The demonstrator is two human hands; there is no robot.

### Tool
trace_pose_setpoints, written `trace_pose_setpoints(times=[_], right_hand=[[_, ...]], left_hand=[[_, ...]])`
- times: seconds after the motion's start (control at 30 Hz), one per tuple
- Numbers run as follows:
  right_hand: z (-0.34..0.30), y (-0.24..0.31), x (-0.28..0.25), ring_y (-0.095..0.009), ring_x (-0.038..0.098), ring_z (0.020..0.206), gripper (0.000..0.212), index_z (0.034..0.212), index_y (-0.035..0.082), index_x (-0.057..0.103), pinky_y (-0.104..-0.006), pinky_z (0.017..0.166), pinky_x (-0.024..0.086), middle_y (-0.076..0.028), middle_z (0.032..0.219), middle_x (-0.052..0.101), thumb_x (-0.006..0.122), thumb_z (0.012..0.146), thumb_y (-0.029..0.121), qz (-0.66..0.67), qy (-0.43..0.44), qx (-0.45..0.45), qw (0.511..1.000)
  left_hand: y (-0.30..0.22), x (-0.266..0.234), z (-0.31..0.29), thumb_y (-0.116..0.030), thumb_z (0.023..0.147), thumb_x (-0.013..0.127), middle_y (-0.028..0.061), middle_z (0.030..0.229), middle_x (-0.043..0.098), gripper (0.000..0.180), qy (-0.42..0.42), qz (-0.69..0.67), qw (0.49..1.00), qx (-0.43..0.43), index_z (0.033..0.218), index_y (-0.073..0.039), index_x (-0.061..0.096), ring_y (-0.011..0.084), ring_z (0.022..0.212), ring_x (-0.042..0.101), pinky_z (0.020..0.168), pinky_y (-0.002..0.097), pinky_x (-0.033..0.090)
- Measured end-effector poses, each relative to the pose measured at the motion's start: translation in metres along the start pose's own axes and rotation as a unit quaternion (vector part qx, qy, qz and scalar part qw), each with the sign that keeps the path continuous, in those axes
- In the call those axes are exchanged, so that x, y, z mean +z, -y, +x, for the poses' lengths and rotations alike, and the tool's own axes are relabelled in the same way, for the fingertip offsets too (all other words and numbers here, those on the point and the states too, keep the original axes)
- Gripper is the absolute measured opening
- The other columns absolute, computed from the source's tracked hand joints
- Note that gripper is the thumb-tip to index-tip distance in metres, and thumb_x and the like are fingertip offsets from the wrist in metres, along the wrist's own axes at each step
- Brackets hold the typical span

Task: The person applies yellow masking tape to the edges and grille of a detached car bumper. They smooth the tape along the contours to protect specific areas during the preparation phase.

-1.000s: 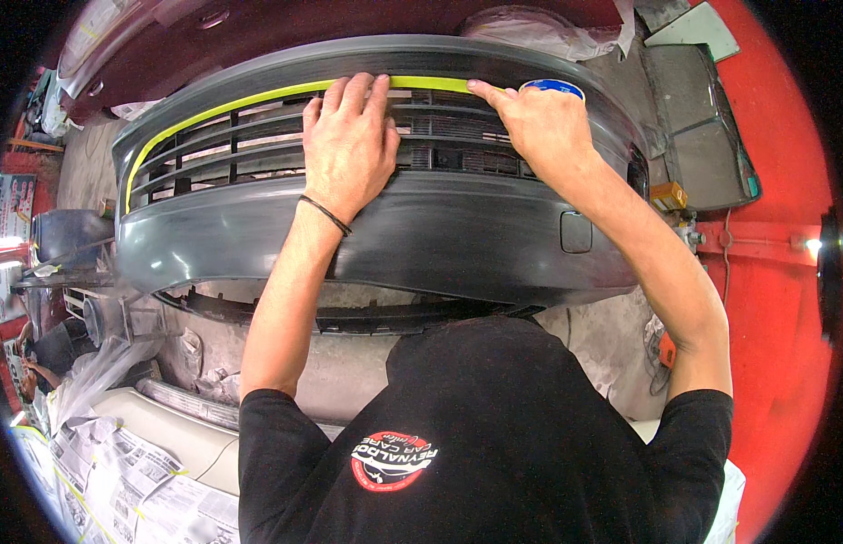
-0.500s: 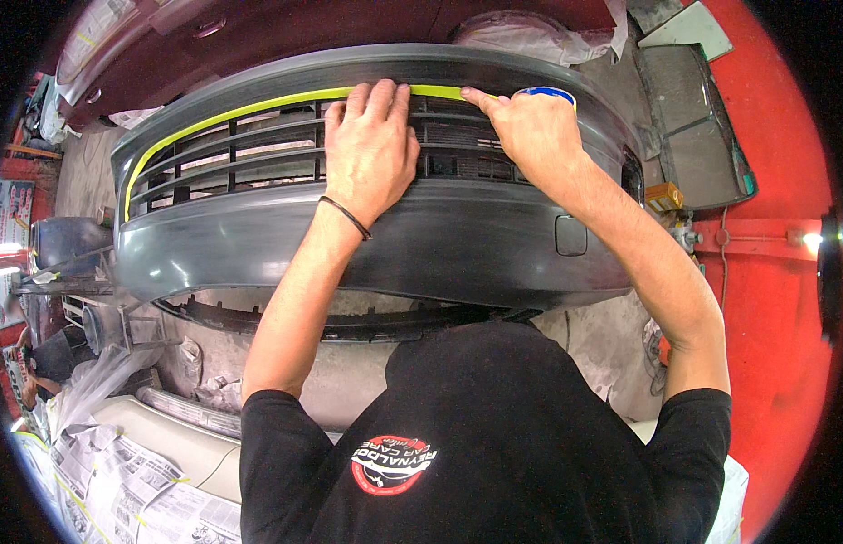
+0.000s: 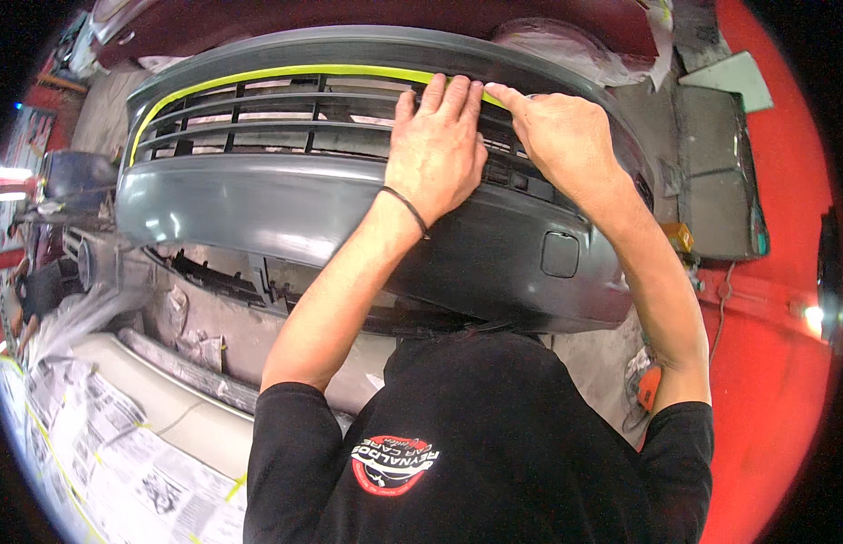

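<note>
A dark grey car bumper (image 3: 331, 222) lies in front of me, its slatted grille opening (image 3: 272, 124) facing up. Along the upper edge of that opening runs a strip of yellow-green masking tape (image 3: 285, 72), curving down at the left end. My left hand (image 3: 437, 154) rests on the bumper, fingers stretched out and fingertips on the tape, the palm over the grille slats. Just right of it, my right hand (image 3: 566, 136) has its index finger pointing along the tape and its other fingers curled. The tape roll in its grip is almost wholly hidden now.
Beyond the bumper stands a maroon car (image 3: 312, 27), partly draped in plastic sheeting. Newspaper sheets (image 3: 149, 471) cover a cream panel at lower left. To the right are a grey panel (image 3: 716, 172), a yellow box (image 3: 678, 238) and an orange tool (image 3: 650, 388).
Both hands have moved right along the grille's upper edge, the left coming close to the right. The tape roll's blue inside, visible before, is now hidden. The view has shifted slightly.
</note>
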State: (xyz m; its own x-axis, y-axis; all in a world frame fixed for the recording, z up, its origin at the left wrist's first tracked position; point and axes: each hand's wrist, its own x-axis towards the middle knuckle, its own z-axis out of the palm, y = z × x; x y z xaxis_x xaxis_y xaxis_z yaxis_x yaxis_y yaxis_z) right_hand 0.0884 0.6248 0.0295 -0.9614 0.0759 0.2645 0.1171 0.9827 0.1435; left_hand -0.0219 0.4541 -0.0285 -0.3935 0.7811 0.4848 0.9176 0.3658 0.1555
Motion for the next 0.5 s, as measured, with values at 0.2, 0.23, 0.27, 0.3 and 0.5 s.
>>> trace_pose_setpoints(times=[0.2,0.23,0.27,0.3,0.5], right_hand=[[-0.019,-0.036,0.007,-0.034,0.079,0.082,0.033,0.138,0.021,0.077,-0.0488,0.072,0.064,-0.013,0.091,0.080,0.074,0.105,0.027,0.191,-0.084,-0.119,0.971],[-0.021,-0.038,0.002,-0.036,0.078,0.085,0.034,0.141,0.021,0.076,-0.0494,0.076,0.064,-0.013,0.094,0.079,0.072,0.108,0.027,0.191,-0.039,-0.123,0.973],[-0.022,-0.044,0.017,-0.035,0.078,0.083,0.034,0.141,0.020,0.076,-0.0480,0.076,0.064,-0.012,0.093,0.079,0.073,0.108,0.026,0.218,-0.098,-0.153,0.959],[-0.024,-0.046,0.020,-0.034,0.078,0.083,0.033,0.140,0.020,0.077,-0.0477,0.076,0.064,-0.012,0.093,0.079,0.073,0.107,0.025,0.224,-0.096,-0.154,0.957],[-0.024,-0.052,0.023,-0.029,0.080,0.084,0.034,0.138,0.019,0.080,-0.0446,0.075,0.065,-0.011,0.094,0.081,0.074,0.104,0.022,0.223,-0.093,-0.168,0.956]], left_hand=[[-0.003,0.003,-0.012,-0.021,0.100,0.069,0.0182,0.165,0.054,0.066,-0.002,0.012,0.996,-0.087,0.162,-0.004,0.053,0.0390,0.162,0.043,0.131,0.0700,0.033],[-0.002,0.005,-0.013,-0.021,0.101,0.068,0.0186,0.168,0.050,0.066,0.005,0.026,0.993,-0.115,0.162,-0.004,0.051,0.0397,0.163,0.043,0.130,0.0728,0.033],[-0.004,0.004,-0.011,-0.022,0.101,0.068,0.0187,0.169,0.050,0.066,0.010,0.042,0.990,-0.133,0.163,-0.005,0.051,0.0402,0.163,0.042,0.130,0.0739,0.033],[-0.005,0.003,-0.009,-0.022,0.101,0.067,0.0188,0.170,0.049,0.066,0.013,0.060,0.986,-0.153,0.163,-0.005,0.050,0.0406,0.163,0.042,0.130,0.0750,0.033],[0.005,0.018,-0.006,-0.030,0.102,0.064,0.0188,0.178,0.042,0.074,0.002,0.148,0.954,-0.262,0.168,-0.002,0.045,0.0410,0.167,0.038,0.131,0.0712,0.033]])
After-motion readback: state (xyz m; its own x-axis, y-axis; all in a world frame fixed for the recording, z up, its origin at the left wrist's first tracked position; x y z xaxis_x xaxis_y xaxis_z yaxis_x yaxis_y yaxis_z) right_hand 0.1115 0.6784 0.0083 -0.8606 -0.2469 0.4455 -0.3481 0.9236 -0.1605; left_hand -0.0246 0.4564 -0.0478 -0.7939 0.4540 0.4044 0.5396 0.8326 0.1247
